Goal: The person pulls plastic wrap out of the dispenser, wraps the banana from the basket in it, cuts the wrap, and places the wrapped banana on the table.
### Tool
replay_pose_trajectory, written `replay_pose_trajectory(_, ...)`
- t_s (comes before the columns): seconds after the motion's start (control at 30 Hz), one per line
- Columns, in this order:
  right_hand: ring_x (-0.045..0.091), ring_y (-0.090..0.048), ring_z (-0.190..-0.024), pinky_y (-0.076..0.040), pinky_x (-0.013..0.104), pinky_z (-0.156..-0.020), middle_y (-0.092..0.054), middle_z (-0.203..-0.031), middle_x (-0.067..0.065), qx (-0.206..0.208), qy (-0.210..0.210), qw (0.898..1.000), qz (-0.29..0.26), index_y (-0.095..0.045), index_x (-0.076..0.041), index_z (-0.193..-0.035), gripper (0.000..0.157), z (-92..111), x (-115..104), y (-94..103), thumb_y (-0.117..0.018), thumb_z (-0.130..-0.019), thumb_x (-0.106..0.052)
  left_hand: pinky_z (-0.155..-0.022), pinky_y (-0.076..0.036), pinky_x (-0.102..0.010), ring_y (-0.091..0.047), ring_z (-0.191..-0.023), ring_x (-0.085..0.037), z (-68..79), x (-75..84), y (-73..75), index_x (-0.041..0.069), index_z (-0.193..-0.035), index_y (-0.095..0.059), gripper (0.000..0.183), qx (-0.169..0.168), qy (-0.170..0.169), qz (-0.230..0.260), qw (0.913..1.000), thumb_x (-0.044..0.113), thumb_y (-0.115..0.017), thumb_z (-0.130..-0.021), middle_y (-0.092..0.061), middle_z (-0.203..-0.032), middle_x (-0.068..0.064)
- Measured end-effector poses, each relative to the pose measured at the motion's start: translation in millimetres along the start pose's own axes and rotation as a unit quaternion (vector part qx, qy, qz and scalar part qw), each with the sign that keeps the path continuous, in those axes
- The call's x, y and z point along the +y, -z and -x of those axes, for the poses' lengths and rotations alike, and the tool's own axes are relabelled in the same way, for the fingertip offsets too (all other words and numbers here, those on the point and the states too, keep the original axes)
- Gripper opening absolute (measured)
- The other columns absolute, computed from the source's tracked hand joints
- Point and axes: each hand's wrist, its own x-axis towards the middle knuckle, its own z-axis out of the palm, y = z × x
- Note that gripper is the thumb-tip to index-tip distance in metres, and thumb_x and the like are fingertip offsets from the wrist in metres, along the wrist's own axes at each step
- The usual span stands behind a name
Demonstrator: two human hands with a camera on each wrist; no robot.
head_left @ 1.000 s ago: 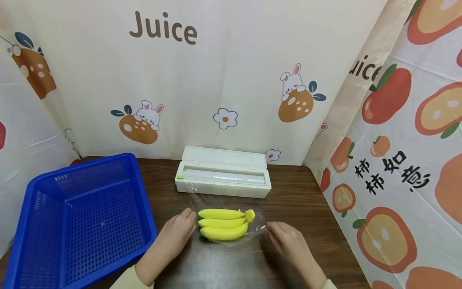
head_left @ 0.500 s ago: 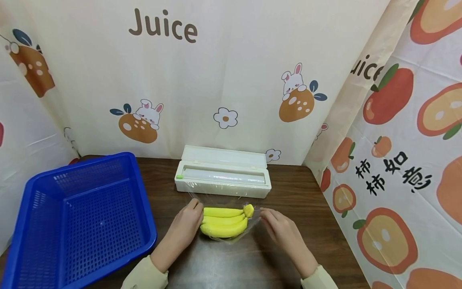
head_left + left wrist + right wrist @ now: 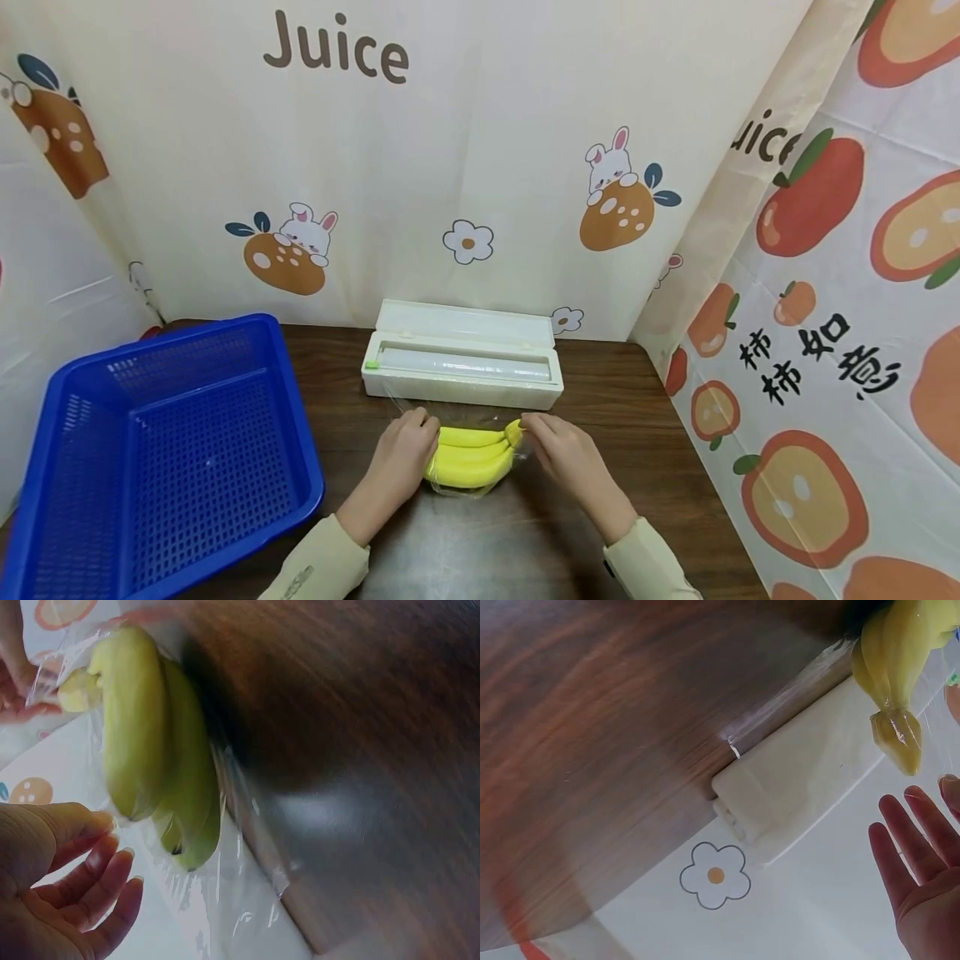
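A bunch of yellow bananas [image 3: 471, 460] lies in clear cling film [image 3: 461, 492] at the middle of the table. My left hand [image 3: 402, 454] pinches the film beside the banana tips; in the left wrist view the thumb and forefinger of that left hand [image 3: 71, 877] meet at its edge. My right hand [image 3: 567, 457] is at the stem end, pinching film there. From the right wrist, the stem [image 3: 898, 741] shows just above the right hand [image 3: 926, 877], whose other fingers are extended. Where thumb and forefinger meet is partly cut off in that view.
Behind the bananas stands a white cling film dispenser box [image 3: 461, 388], lid raised, with the roll [image 3: 465, 364] inside. A blue plastic basket [image 3: 210, 462] is on the left of the brown table [image 3: 600, 379]. Printed cloth [image 3: 465, 167] hangs at the back and sides.
Both hands have moved inward and slightly away from the person, the left towards the banana tips and the right to the stem. The film is gathered closer around the bananas.
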Motion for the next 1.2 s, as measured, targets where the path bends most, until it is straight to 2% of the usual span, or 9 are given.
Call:
replay_pose_trajectory(0.23, 0.026, -0.076, -0.102, -0.063, 0.037, -0.081, -0.077, -0.116, 0.011, -0.034, -0.019, 0.999, -0.025, -0.069, -0.007, -0.108, 0.023, -10.4, 0.7, -8.9, -0.079, -0.089, 0.002, -0.054, -0.044, -0.030, -0.055, -0.062, -0.021, 0.0, 1.5, -7.0, 0.007, -0.074, -0.058, 0.029, -0.039, 0.011, 0.000, 0.9992, -0.006, -0.082, -0.084, -0.056, -0.069, -0.004)
replay_pose_trajectory(0.43, 0.020, -0.074, -0.092, -0.062, 0.035, -0.074, -0.076, -0.102, 0.005, -0.067, -0.054, 0.996, -0.036, -0.069, -0.008, -0.111, 0.023, -12.4, 0.2, -12.0, -0.075, -0.094, 0.005, -0.055, -0.043, -0.031, -0.053, -0.060, -0.020, 1.9, -1.3, -9.6, 0.008, -0.073, -0.055, 0.031, -0.078, 0.032, 0.024, 0.9962, -0.002, -0.079, -0.090, -0.057, -0.065, -0.002)
replay_pose_trajectory(0.57, 0.019, -0.074, -0.086, -0.061, 0.035, -0.070, -0.076, -0.099, 0.005, -0.080, -0.076, 0.993, -0.041, -0.067, -0.007, -0.114, 0.022, -11.8, 0.0, -12.5, -0.074, -0.095, 0.004, -0.056, -0.045, -0.031, -0.053, -0.062, -0.018, 4.5, -3.1, -7.1, 0.008, -0.081, -0.062, 0.020, -0.104, 0.053, 0.058, 0.9915, 0.005, -0.078, -0.094, -0.062, -0.069, -0.001)
replay_pose_trajectory(0.67, 0.018, -0.074, -0.085, -0.061, 0.034, -0.069, -0.076, -0.098, 0.006, -0.083, -0.093, 0.991, -0.044, -0.063, -0.005, -0.114, 0.024, -11.2, -0.2, -12.7, -0.075, -0.095, 0.002, -0.061, -0.050, -0.031, -0.059, -0.070, -0.017, 7.8, -5.7, -4.6, 0.007, -0.092, -0.070, 0.010, -0.129, 0.074, 0.095, 0.9844, 0.012, -0.075, -0.098, -0.068, -0.079, -0.002)
replay_pose_trajectory(0.77, 0.016, -0.072, -0.080, -0.060, 0.032, -0.066, -0.074, -0.094, 0.004, -0.084, -0.103, 0.990, -0.042, -0.060, -0.006, -0.111, 0.023, -10.0, 0.1, -13.0, -0.075, -0.095, 0.001, -0.071, -0.056, -0.035, -0.065, -0.084, -0.019, 13.8, -9.1, -1.1, 0.006, -0.104, -0.072, 0.018, -0.151, 0.080, 0.129, 0.9768, 0.024, -0.073, -0.102, -0.072, -0.093, -0.004)
replay_pose_trajectory(0.87, 0.015, -0.069, -0.078, -0.058, 0.032, -0.065, -0.073, -0.092, 0.002, -0.079, -0.101, 0.991, -0.041, -0.062, -0.009, -0.109, 0.023, -7.0, 1.3, -13.0, -0.076, -0.094, 0.001, -0.083, -0.059, -0.040, -0.067, -0.101, -0.021, 21.4, -11.9, 3.7, 0.004, -0.113, -0.070, 0.036, -0.163, 0.052, 0.148, 0.9740, 0.038, -0.075, -0.099, -0.072, -0.108, -0.007)
replay_pose_trajectory(0.97, 0.017, -0.071, -0.083, -0.060, 0.034, -0.069, -0.074, -0.095, 0.003, -0.074, -0.094, 0.992, -0.038, -0.067, -0.009, -0.109, 0.022, -2.6, 3.3, -13.0, -0.078, -0.092, 0.002, -0.096, -0.058, -0.044, -0.066, -0.117, -0.027, 28.3, -14.3, 7.6, 0.001, -0.120, -0.068, 0.054, -0.169, 0.001, 0.147, 0.9747, 0.043, -0.085, -0.090, -0.069, -0.123, -0.013)
replay_pose_trajectory(1.07, 0.022, -0.074, -0.092, -0.062, 0.038, -0.076, -0.077, -0.103, 0.005, -0.076, -0.092, 0.992, -0.038, -0.072, -0.008, -0.111, 0.024, 1.7, 5.0, -12.5, -0.079, -0.091, 0.003, -0.102, -0.056, -0.046, -0.063, -0.125, -0.032, 32.0, -16.0, 9.6, -0.003, -0.125, -0.066, 0.061, -0.177, -0.036, 0.129, 0.9750, 0.033, -0.093, -0.083, -0.066, -0.132, -0.018)
replay_pose_trajectory(1.2, 0.026, -0.075, -0.100, -0.063, 0.040, -0.079, -0.077, -0.113, 0.009, -0.085, -0.076, 0.993, -0.033, -0.074, -0.006, -0.117, 0.031, 5.6, 6.1, -11.7, -0.077, -0.089, 0.007, -0.104, -0.055, -0.046, -0.063, -0.126, -0.034, 33.5, -17.8, 9.1, -0.004, -0.124, -0.067, 0.052, -0.164, -0.056, 0.110, 0.9787, 0.016, -0.091, -0.083, -0.066, -0.134, -0.020)
